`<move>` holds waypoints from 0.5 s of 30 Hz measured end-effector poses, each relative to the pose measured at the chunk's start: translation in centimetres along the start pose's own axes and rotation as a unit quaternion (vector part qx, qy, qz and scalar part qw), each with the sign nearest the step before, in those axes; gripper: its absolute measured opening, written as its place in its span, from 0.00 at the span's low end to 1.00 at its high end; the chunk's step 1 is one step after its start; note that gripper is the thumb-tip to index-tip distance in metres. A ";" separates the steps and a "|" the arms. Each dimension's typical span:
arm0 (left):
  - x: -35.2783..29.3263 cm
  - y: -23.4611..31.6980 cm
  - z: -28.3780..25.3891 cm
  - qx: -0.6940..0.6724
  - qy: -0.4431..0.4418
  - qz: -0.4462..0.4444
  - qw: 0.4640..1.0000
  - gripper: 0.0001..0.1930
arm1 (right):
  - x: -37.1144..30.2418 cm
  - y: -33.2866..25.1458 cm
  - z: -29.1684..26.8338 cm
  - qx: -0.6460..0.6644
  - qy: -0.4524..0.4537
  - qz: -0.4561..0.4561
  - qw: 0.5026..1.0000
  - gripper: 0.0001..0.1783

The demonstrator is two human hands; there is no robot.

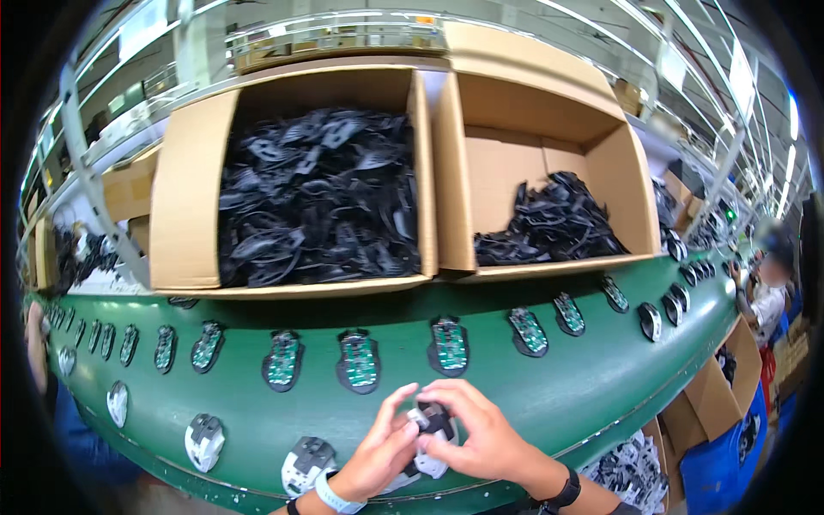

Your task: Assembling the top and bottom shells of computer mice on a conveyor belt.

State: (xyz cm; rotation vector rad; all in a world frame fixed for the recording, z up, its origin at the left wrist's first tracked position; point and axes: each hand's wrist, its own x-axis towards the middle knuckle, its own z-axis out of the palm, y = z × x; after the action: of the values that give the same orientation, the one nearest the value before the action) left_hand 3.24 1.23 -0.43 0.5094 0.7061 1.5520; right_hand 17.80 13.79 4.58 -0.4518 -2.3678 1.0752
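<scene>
**Over the belt's near edge, both hands on one mouse part**

From the head view, your left hand (384, 452) and right hand (482, 433) pinch a small black-and-white plastic mouse assembly (432, 427) between curled fingertips (410, 396). It sits between both hands, above the green conveyor belt (566, 386), near a row of green circuit boards (359, 360).

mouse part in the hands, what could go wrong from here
1. Both hands, left and right, pinch the small mouse part over the near belt edge; a slip could drop it off the belt.
2. Shells lie close by the left hand; a wrist could knock one askew.
3. The row of boards sits just beyond the fingers; reaching forward might nudge one out of line.
</scene>
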 end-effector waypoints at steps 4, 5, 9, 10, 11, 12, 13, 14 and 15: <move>0.0 1.1 -0.8 -0.113 0.073 0.101 0.986 0.23 | 8.3 -3.1 -2.0 -0.077 -0.083 -0.222 0.968 0.29; 0.3 1.4 -0.7 -0.074 0.066 0.100 0.990 0.24 | 11.4 -2.7 -2.5 -0.093 -0.016 -0.212 0.973 0.21; 0.8 1.4 -1.8 -0.081 0.086 0.129 0.985 0.23 | 21.0 0.0 -2.2 -0.510 0.092 -0.079 0.852 0.20; 1.1 1.4 -1.6 -0.075 0.090 0.132 0.984 0.23 | 21.7 -0.1 -2.3 -0.537 0.076 -0.046 0.839 0.19; 1.1 1.4 -1.5 -0.069 0.104 0.137 0.983 0.23 | 22.2 0.8 -2.0 -0.570 0.060 -0.057 0.817 0.17; 1.1 1.7 -1.1 -0.071 0.120 0.142 0.980 0.22 | 22.4 1.6 -2.0 -0.575 0.078 -0.068 0.812 0.13; 1.0 2.0 -1.5 -0.058 0.109 0.145 0.982 0.22 | 22.4 1.1 -2.0 -0.565 0.080 -0.069 0.818 0.09; 1.0 1.9 -1.6 -0.058 0.117 0.149 0.980 0.22 | 22.3 0.4 -2.2 -0.536 0.074 -0.068 0.838 0.06; 0.9 1.9 -1.6 -0.058 0.125 0.152 0.979 0.21 | 21.6 -0.1 -2.6 -0.477 0.086 -0.076 0.872 0.07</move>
State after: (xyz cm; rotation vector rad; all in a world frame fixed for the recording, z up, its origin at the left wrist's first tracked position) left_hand 0.74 1.87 -0.31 0.3498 0.7471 1.9564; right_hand 1.50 25.81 12.65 -0.6313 -2.5610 -0.2828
